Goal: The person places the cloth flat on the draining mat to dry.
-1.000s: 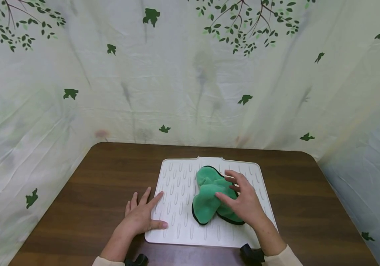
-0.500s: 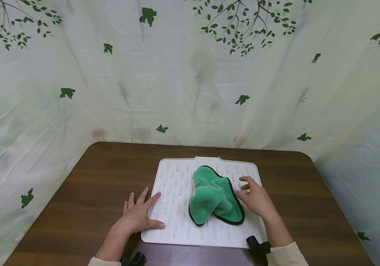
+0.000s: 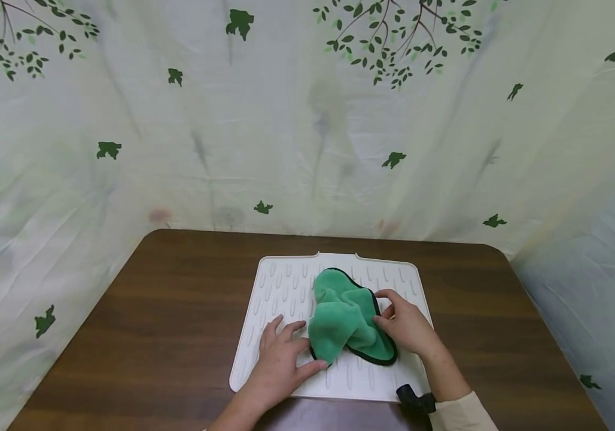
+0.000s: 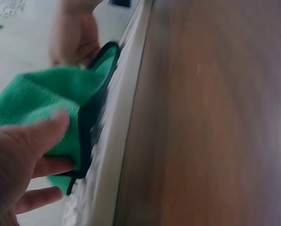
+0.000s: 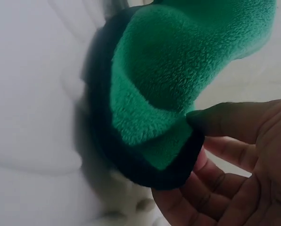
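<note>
A crumpled green cloth (image 3: 340, 323) with black edging lies on a white ridged mat (image 3: 264, 335). My right hand (image 3: 407, 326) is at its right side; in the right wrist view, thumb and fingers pinch the black-trimmed edge of the green cloth (image 5: 178, 61). At the cloth's lower left corner is my left hand (image 3: 280, 362), its fingers spread and the thumb right at the trim. From the left wrist, the left thumb (image 4: 48, 132) overlaps the green cloth (image 4: 32, 94), with the fingers partly hidden behind its edge.
The mat rests on a dark brown wooden table (image 3: 178, 299) with rounded far corners. Behind it hangs a pale curtain (image 3: 286, 137) printed with leaves and branches. A black strap mount (image 3: 415, 399) sits on my right wrist.
My left hand has moved right from the mat's left edge to the cloth's corner. My right hand first withdrew from above the cloth, then came back to its right edge and pinched it.
</note>
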A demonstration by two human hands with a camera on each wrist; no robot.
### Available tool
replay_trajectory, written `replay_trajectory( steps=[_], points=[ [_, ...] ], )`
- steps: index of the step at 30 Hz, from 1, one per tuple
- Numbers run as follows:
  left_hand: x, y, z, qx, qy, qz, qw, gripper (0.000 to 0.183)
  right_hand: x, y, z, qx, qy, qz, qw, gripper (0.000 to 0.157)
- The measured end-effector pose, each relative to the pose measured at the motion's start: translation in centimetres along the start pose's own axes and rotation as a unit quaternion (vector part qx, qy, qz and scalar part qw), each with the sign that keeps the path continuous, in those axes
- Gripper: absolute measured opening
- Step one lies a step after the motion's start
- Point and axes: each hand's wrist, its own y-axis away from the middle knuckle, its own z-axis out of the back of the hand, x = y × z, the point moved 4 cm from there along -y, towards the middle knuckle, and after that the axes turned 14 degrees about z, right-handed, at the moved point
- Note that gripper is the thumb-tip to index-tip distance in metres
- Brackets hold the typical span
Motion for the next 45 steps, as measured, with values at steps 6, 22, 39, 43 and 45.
replay_trajectory(
  steps=[6, 22, 39, 43, 45],
  points=[
    [-1.5, -0.9, 0.1, -0.063, -0.017, -0.039, 0.9971, 0.016, 0.2, -0.1, 1.0, 0.005, 0.008, 0.014, 1.000, 0.047],
    [2.4, -1.2, 3.9, -0.061, -0.007, 0.033, 0.9976, 0.023, -0.7, 1.0, 2.9, 0.002, -0.007, -0.041, 0.999, 0.049],
    [3.7, -1.6, 3.0, 0.022, -0.013, 0.073, 0.9970, 0.014, -0.2, 0.8, 1.3, 0.029, 0.002, -0.018, 0.999, 0.046],
    [2.9, -1.5, 2.0, 0.014, -0.067, 0.048, 0.9965, 0.018, 0.0, 0.8, 1.1, 0.031, -0.003, -0.011, 0.999, 0.047],
    [2.6, -1.4, 1.7, 0.011, -0.076, 0.046, 0.9959, 0.020, 0.1, 0.9, 1.1, 0.033, -0.001, -0.007, 0.999, 0.048]
  ],
)
